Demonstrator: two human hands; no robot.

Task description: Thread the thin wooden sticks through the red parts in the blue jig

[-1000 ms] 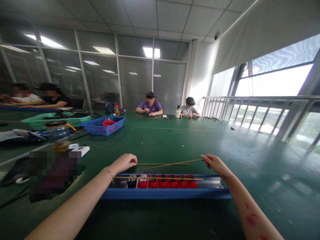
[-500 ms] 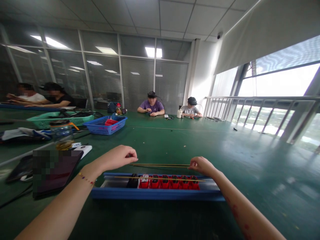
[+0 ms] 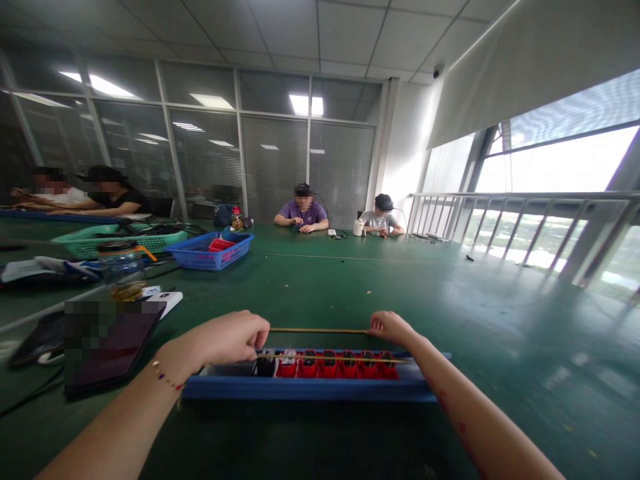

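Observation:
My left hand (image 3: 233, 337) is bent over the left end of a blue tray (image 3: 310, 389), its fingers curled together. Its fingertips meet the left end of a thin, tan stick (image 3: 325, 359) that lies lengthwise over the tray. Inside the tray stands a row of several red holders (image 3: 329, 371) with black pieces in them, and a black block (image 3: 267, 367) at the left. My right hand (image 3: 390, 327) is closed, thumb and finger pinched at the right end of a second thin stick (image 3: 317, 331) just beyond the tray. That stick's left end is hidden by my left hand.
At left lie a dark tablet (image 3: 113, 347), a white device (image 3: 173, 303), a glass jar (image 3: 123, 270) and a green basket (image 3: 75, 248). A blue basket (image 3: 205, 257) holds red parts. Two people sit across the green table (image 3: 425, 280); two more sit at far left.
My left hand has come down and nearer, onto the left end of the stick over the tray. My right hand has shifted slightly left along the far stick.

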